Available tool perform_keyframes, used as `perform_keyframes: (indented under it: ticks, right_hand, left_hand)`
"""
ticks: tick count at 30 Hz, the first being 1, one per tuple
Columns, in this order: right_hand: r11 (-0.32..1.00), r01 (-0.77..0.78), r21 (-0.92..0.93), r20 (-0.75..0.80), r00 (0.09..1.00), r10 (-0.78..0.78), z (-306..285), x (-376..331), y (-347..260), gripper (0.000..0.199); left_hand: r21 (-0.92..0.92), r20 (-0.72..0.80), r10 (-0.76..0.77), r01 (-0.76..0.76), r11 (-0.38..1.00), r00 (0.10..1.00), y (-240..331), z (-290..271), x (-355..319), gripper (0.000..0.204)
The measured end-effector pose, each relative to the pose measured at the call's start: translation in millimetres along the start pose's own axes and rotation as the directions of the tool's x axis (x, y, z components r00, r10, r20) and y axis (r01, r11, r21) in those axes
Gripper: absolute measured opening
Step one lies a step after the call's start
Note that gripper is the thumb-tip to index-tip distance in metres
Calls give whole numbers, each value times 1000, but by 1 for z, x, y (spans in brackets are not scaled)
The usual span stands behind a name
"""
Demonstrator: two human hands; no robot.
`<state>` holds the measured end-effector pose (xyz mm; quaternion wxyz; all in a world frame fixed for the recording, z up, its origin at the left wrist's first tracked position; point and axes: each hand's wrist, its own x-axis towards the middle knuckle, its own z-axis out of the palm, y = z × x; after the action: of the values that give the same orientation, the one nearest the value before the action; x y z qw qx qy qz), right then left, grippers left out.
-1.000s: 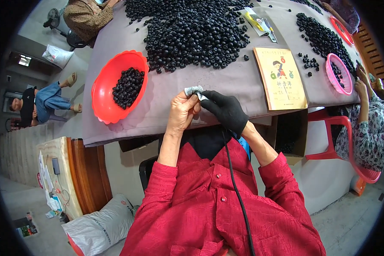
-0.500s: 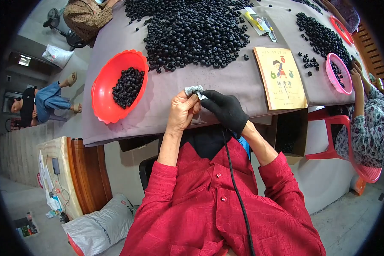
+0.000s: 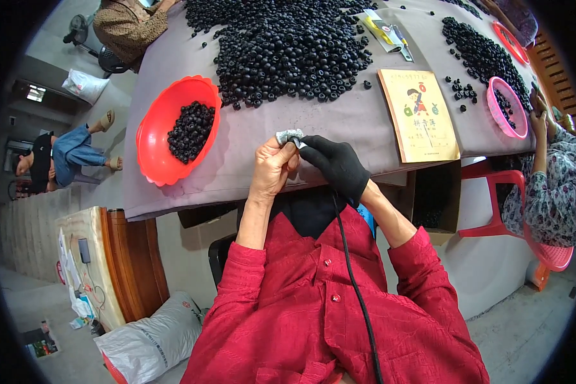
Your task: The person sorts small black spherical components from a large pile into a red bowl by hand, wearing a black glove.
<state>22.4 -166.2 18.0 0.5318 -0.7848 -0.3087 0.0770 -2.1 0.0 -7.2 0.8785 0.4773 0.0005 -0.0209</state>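
My bare left hand (image 3: 273, 168) is closed in a pinch just past the table's near edge. A crumpled silvery-grey wrapping (image 3: 288, 136) sits at its fingertips; whether it is wound around a finger or held I cannot tell. My right hand (image 3: 336, 165), in a black glove, meets it there with thumb and forefinger pressed together. A small dark bit shows between the two hands, too small to name. Beyond them lies a large heap of small black ring-shaped pieces (image 3: 291, 57). To the left, a red scalloped bowl (image 3: 150, 144) holds a pile of the same pieces.
A yellow exercise book (image 3: 422, 137) lies to the right; a cutter knife (image 3: 403, 45) in packaging is behind it. Further right are a pink basket (image 3: 493, 109), another black heap (image 3: 483, 54) and a co-worker's hands (image 3: 539, 112). A black cord (image 3: 358, 288) hangs down my shirt.
My hands stay together in nearly the same place, with the right fingers shifted slightly at the silvery wrapping. At the right, the co-worker's hands have moved a little.
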Motion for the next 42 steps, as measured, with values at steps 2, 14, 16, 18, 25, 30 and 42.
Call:
perform_keyframes:
  ticks: [2,14,16,18,25,30,42]
  right_hand:
    - [996,-74,45,0,997,74,0,0,-8,30]
    - [978,-180,104,-12,983,182,2,0,-8,30]
    - [977,-180,112,-9,983,182,1,0,-9,31]
    - [992,-108,64,6,994,108,-1,0,-10,31]
    - [981,-178,80,-6,984,179,1,0,-10,31]
    - [979,-185,89,-28,982,188,2,1,-10,29]
    - [966,-221,138,-50,972,229,3,2,-9,28]
  left_hand:
    - [17,-14,-2,2,1000,1000,1,0,0,17]
    - [85,-34,14,-11,996,999,0,1,-1,17]
    - [84,-33,20,-17,996,999,0,1,-1,17]
    - [85,-33,17,-14,996,999,0,2,-1,17]
    - [96,-32,16,-13,995,999,0,1,-1,17]
    - [109,-34,18,-15,994,999,0,1,-1,17]
    - [161,-30,20,-15,987,999,-2,1,-1,19]
